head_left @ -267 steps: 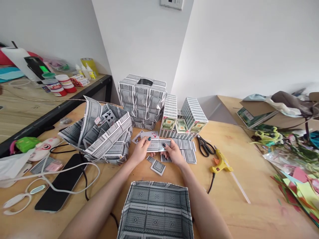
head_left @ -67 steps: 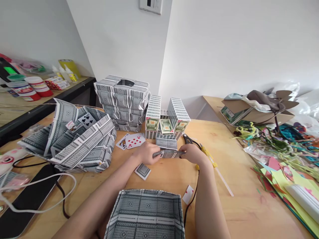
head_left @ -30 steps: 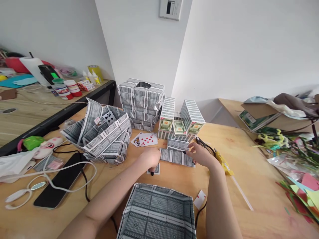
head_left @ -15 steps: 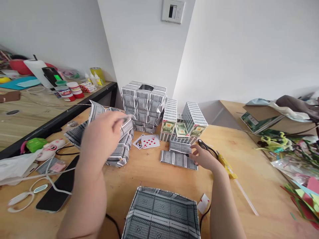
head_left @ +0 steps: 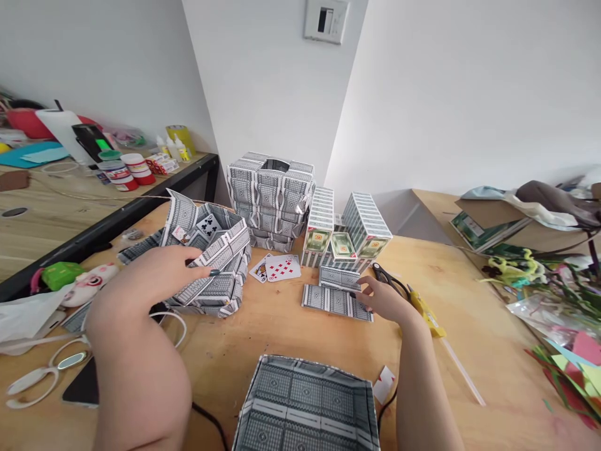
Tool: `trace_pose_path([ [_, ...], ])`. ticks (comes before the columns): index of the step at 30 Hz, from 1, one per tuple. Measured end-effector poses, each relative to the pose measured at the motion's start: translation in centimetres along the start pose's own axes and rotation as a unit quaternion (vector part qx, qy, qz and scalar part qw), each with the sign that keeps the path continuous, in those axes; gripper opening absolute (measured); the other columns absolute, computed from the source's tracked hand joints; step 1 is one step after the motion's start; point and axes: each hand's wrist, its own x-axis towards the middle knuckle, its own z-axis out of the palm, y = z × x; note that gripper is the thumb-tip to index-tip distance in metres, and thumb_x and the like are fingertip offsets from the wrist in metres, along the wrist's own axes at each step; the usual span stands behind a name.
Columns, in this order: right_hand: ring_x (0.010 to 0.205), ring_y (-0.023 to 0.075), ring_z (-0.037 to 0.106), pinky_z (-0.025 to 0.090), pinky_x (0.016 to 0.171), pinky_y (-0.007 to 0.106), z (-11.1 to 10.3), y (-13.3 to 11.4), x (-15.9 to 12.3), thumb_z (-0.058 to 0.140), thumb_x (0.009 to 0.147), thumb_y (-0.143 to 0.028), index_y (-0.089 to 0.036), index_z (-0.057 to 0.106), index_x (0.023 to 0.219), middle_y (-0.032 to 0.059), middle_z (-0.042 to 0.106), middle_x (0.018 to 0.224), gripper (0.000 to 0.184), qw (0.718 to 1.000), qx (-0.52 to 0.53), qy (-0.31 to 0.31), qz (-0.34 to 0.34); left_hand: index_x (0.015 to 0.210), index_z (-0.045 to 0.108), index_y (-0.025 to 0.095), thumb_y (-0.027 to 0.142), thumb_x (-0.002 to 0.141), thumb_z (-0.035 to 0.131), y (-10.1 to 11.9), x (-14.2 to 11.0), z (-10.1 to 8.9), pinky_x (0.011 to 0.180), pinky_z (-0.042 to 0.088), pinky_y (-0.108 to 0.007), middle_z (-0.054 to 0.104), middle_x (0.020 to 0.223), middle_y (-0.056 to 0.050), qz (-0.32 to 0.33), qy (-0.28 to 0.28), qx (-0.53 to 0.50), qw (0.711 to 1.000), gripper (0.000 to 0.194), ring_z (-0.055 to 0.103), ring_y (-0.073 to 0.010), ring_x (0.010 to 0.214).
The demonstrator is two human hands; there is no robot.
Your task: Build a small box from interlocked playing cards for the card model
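Observation:
My left hand (head_left: 164, 269) is at an open box made of folded playing cards (head_left: 218, 300). Its thumb and fingers close on the near end of a folded playing-card strip (head_left: 225, 241) on top of that box. Loose cards show inside, a club card (head_left: 208, 225) among them. My right hand (head_left: 382, 297) rests at the right ends of two flat folded-card panels, a longer one (head_left: 328, 299) in front and a shorter one (head_left: 339, 277) behind. Its curled fingers grip the front panel's edge. Some fingertips are hidden.
A tall card-built box (head_left: 270, 194) stands behind, beside stacked card packs (head_left: 366, 225). Face-up cards (head_left: 282, 267) lie between. A card-built tray (head_left: 305, 401) sits in front. Right are scissors (head_left: 385, 272) and a yellow glue gun (head_left: 425, 313); left, a phone (head_left: 82, 385).
My left hand has come down and left from above the card box and now takes hold of the strip's end. The loose cards inside have come into view. My right hand stays put.

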Motion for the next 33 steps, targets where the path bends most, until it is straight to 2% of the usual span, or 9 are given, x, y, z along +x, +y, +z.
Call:
trace_pose_path([
  [4,0.059,0.012,0.061,0.041,0.048,0.02,0.1,0.3,0.1,0.051,0.08,-0.032,-0.019,0.05,0.108,0.0055,0.065,0.09,0.03,1.0,-0.001,0.006,-0.006,0.082,0.065,0.023,0.037,0.071,0.053,0.6,-0.2,-0.9,0.057,0.033,-0.021,0.066,0.083,0.0,-0.021,0.0,0.033,0.999,0.021,0.054,-0.0165,0.068],
  [9,0.06,0.0123,0.062,0.042,0.049,0.02,0.0,0.1,0.0,0.051,0.081,-0.033,-0.019,0.051,0.108,0.005,0.066,0.087,0.03,1.0,-0.009,-0.008,0.001,0.09,0.059,0.021,0.034,0.076,0.047,3.3,-1.1,-1.9,0.067,0.04,-0.028,0.059,0.094,-0.005,-0.016,0.163,0.015,0.986,0.023,0.054,-0.0205,0.08],
  [11,0.061,0.0126,0.062,0.041,0.05,0.02,-0.1,-0.1,-0.1,0.051,0.081,-0.032,-0.019,0.051,0.107,0.0047,0.066,0.086,0.029,1.0,-0.016,-0.004,0.0,0.095,0.059,0.024,0.037,0.079,0.043,5.0,-1.7,-1.8,0.08,0.04,-0.031,0.058,0.099,-0.004,0.057,0.193,-0.009,0.98,0.026,0.052,-0.0219,0.093],
  [12,0.062,0.0127,0.062,0.041,0.05,0.02,-0.1,-0.2,-0.1,0.051,0.081,-0.032,-0.019,0.051,0.107,0.0047,0.066,0.085,0.029,1.0,-0.02,-0.002,-0.002,0.096,0.06,0.025,0.039,0.08,0.043,5.9,-2.2,-1.6,0.085,0.038,-0.03,0.058,0.102,-0.003,0.126,0.157,-0.037,0.979,0.027,0.052,-0.021,0.096],
  [15,0.062,0.013,0.061,0.041,0.05,0.02,-0.2,-0.2,-0.3,0.05,0.082,-0.031,-0.019,0.051,0.106,0.0048,0.066,0.084,0.027,1.0,-0.026,0.0,-0.007,0.107,0.059,0.03,0.043,0.074,0.054,9.4,-3.8,-0.4,0.084,0.041,-0.027,0.061,0.105,0.0,0.32,-0.116,-0.085,0.937,0.036,0.055,-0.0194,0.097],
  [19,0.06,0.0124,0.061,0.041,0.051,0.02,-0.2,0.1,-0.2,0.052,0.081,-0.032,-0.021,0.052,0.105,0.0035,0.067,0.085,0.026,1.0,-0.016,-0.006,-0.012,0.089,0.068,0.017,0.03,0.068,0.063,14.3,-6.3,1.9,0.064,0.047,-0.031,0.068,0.083,-0.011,0.375,-0.312,0.029,0.872,0.025,0.062,-0.0267,0.081],
  [24,0.061,0.0131,0.061,0.04,0.052,0.021,-0.4,0.5,-0.3,0.052,0.08,-0.032,-0.021,0.052,0.105,0.002,0.067,0.079,0.027,1.0,-0.017,-0.002,-0.011,0.071,0.068,0.011,0.0,0.069,0.046,16.5,-6.8,3.7,0.056,0.046,-0.029,0.067,0.068,-0.012,0.418,-0.293,0.104,0.853,0.025,0.063,-0.0228,0.063],
  [29,0.063,0.014,0.062,0.041,0.056,0.022,-0.7,0.5,-0.6,0.05,0.08,-0.03,-0.021,0.052,0.105,0.002,0.068,0.079,0.027,0.999,-0.03,0.003,-0.02,0.069,0.065,0.009,-0.004,0.066,0.04,14.6,-3.9,4.0,0.055,0.044,-0.031,0.064,0.067,-0.013,0.349,-0.179,0.064,0.918,0.029,0.062,-0.0243,0.065],
  [33,0.065,0.0146,0.062,0.04,0.054,0.022,-0.6,0.2,-0.4,0.052,0.079,-0.03,-0.022,0.054,0.103,0.002,0.068,0.08,0.026,0.999,-0.035,0.006,-0.019,0.065,0.064,0.009,0.0,0.068,0.044,13.8,-1.5,4.2,0.055,0.041,-0.03,0.062,0.064,-0.013,0.301,-0.162,0.056,0.938,0.021,0.061,-0.0246,0.066],
])
